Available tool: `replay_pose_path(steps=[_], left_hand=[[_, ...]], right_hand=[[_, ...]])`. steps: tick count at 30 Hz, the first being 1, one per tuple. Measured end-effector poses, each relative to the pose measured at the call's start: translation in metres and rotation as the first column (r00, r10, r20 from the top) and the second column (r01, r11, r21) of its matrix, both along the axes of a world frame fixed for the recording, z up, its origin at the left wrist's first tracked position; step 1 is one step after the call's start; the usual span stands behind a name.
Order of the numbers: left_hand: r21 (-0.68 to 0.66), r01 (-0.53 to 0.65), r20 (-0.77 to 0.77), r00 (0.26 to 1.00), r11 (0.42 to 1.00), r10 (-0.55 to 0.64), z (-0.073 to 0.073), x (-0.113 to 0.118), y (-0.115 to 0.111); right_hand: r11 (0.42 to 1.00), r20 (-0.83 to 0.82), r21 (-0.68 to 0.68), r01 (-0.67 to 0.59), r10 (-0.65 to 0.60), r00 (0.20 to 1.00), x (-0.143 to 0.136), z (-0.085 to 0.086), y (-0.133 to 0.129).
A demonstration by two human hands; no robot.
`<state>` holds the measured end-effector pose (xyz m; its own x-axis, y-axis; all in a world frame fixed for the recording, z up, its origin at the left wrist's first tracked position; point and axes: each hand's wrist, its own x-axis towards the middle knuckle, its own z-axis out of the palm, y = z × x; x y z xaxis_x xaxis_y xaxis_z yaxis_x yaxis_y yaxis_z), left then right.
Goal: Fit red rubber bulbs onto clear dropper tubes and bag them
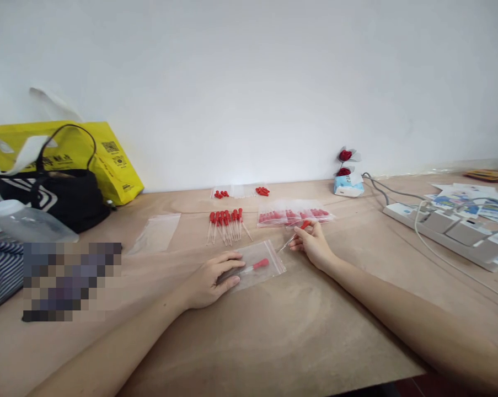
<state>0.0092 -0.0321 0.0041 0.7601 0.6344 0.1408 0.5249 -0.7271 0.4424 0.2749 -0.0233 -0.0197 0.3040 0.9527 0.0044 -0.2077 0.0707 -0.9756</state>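
My left hand (pixel 215 278) lies on a clear zip bag (pixel 249 275) on the table, fingers apart on its left part. Inside that bag is a dropper with a red bulb (pixel 261 264). To the right, my right hand (pixel 312 245) pinches another red-bulbed dropper (pixel 305 225), its thin tube pointing down and left towards the bag's zip edge. Behind my hands several red-topped droppers (pixel 226 219) lie in a row. Filled clear bags with red bulbs (pixel 294 215) lie just beyond my right hand.
A flat clear bag (pixel 155 234) lies left of the droppers. Small red caps (pixel 262 191) rest near the wall. Yellow bag (pixel 120 171), black bag (pixel 70 193) and plastic container (pixel 33 223) stand left. At right are a power strip (pixel 443 234) and a tissue pack (pixel 348 186) with roses.
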Motion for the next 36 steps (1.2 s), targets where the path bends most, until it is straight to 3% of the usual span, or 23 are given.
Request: replay_pose_path(steps=[6, 11, 17, 23, 28, 31, 34, 36], left_hand=[[0.062, -0.012, 0.016, 1.000, 0.998, 0.011, 0.002, 0.002, -0.002], [0.015, 0.019, -0.007, 1.000, 1.000, -0.019, 0.003, 0.000, -0.002], [-0.014, 0.008, -0.040, 0.999, 1.000, -0.009, 0.005, -0.009, 0.000], [-0.075, 0.028, -0.062, 0.998, 0.997, -0.032, 0.007, -0.009, 0.000], [-0.067, 0.034, -0.072, 0.997, 0.997, -0.039, 0.008, -0.007, 0.000], [-0.061, 0.032, -0.089, 0.995, 0.998, -0.037, 0.008, -0.007, 0.000], [-0.054, 0.063, -0.090, 0.994, 0.997, -0.067, 0.007, -0.006, 0.002], [-0.053, 0.087, -0.086, 0.992, 0.995, -0.092, 0.007, -0.006, 0.003]], right_hand=[[0.994, -0.096, -0.036, -0.108, 0.104, 0.990, -0.010, 0.003, -0.004], [0.968, -0.084, -0.065, -0.241, 0.235, 0.968, -0.017, 0.004, -0.009], [0.951, 0.120, -0.041, -0.306, 0.308, 0.944, -0.018, 0.003, -0.013], [0.892, 0.388, -0.130, -0.433, 0.447, 0.806, -0.017, -0.004, -0.010], [0.863, 0.682, 0.048, -0.503, 0.340, 0.647, -0.017, -0.007, -0.006], [0.825, 0.740, 0.046, -0.563, 0.350, 0.574, -0.017, -0.005, -0.003], [0.858, 0.670, -0.042, -0.513, 0.405, 0.622, -0.012, -0.003, 0.006], [0.925, 0.671, -0.037, -0.377, 0.303, 0.677, -0.009, 0.000, 0.015]])
